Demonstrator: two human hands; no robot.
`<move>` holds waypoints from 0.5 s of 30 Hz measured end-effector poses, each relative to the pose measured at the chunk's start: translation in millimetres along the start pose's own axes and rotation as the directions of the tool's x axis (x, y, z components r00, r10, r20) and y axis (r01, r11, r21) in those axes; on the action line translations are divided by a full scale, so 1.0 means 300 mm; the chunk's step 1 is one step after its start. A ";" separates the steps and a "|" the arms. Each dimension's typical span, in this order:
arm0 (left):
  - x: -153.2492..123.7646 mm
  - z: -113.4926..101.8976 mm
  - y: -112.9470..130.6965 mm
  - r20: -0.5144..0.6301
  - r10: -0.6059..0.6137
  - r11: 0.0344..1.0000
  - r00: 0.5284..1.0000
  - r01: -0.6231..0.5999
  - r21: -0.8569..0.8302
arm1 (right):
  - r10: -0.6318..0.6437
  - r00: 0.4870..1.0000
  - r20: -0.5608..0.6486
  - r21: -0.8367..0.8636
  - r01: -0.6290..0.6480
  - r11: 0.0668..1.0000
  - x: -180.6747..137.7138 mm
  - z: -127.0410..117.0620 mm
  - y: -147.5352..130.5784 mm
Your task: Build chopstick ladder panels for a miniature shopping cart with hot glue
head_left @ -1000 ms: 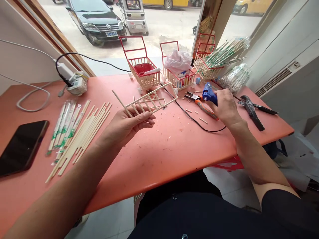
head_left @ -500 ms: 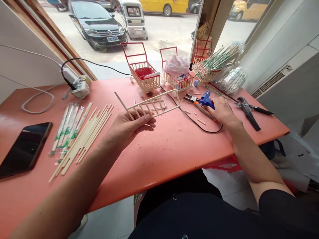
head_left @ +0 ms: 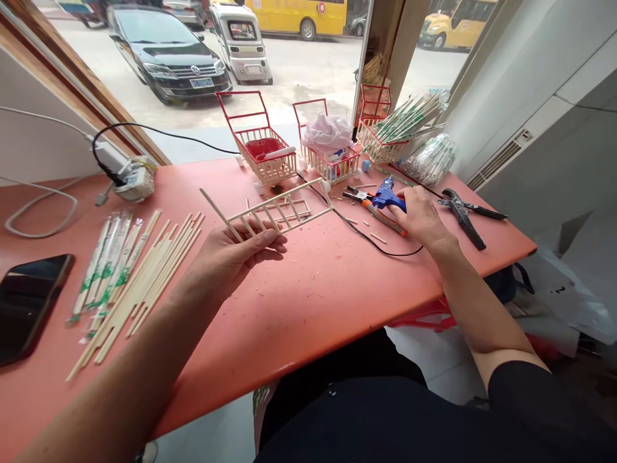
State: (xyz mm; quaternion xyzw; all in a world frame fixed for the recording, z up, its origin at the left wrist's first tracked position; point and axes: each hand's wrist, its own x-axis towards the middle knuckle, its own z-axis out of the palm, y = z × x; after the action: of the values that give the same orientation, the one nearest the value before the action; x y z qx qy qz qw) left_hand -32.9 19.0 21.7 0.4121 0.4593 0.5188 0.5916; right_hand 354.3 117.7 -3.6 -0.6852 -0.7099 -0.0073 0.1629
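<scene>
Yellow paint covers a bus (head_left: 299, 18) outside the window, with a black car (head_left: 164, 51) and a smaller white buggy (head_left: 241, 48) nearer the glass. Inside is a big pink table (head_left: 289, 308). Three little stick carts stand along its far side. The left cart (head_left: 272, 170) has something red in it. The middle cart (head_left: 332, 171) has a white bag (head_left: 330, 132) heaped on top. The right cart (head_left: 383, 148) is full of wrapped sticks (head_left: 409, 119). The left hand (head_left: 245, 247) pinches one end of a stick frame (head_left: 288, 195) between thumb and fingers. The frame looks like a ladder and is held above the table, tilted, in front of the carts. The right hand (head_left: 419, 212) has its fingers curled around the handle of a blue glue gun (head_left: 387, 196), just over the orange pliers (head_left: 385, 220). To the right of that hand lies a black cutter (head_left: 463, 218). Far left is a dark phone (head_left: 31, 305). Loose sticks (head_left: 144, 289) lie by the left arm. Tiny wood bits (head_left: 378, 238) dot the table near the pliers.
</scene>
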 end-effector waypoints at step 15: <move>-0.002 0.005 -0.007 0.030 0.009 1.000 0.999 -0.009 -0.024 | -0.080 0.996 -0.030 -0.072 0.078 0.994 -0.054 -0.022 0.007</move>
State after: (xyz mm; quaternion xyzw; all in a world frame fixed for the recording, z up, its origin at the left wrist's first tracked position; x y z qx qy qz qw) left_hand -31.0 18.2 20.2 0.4149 0.4421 0.5207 0.6012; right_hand 358.0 100.5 -1.6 -0.6618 -0.7329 -0.0503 0.1497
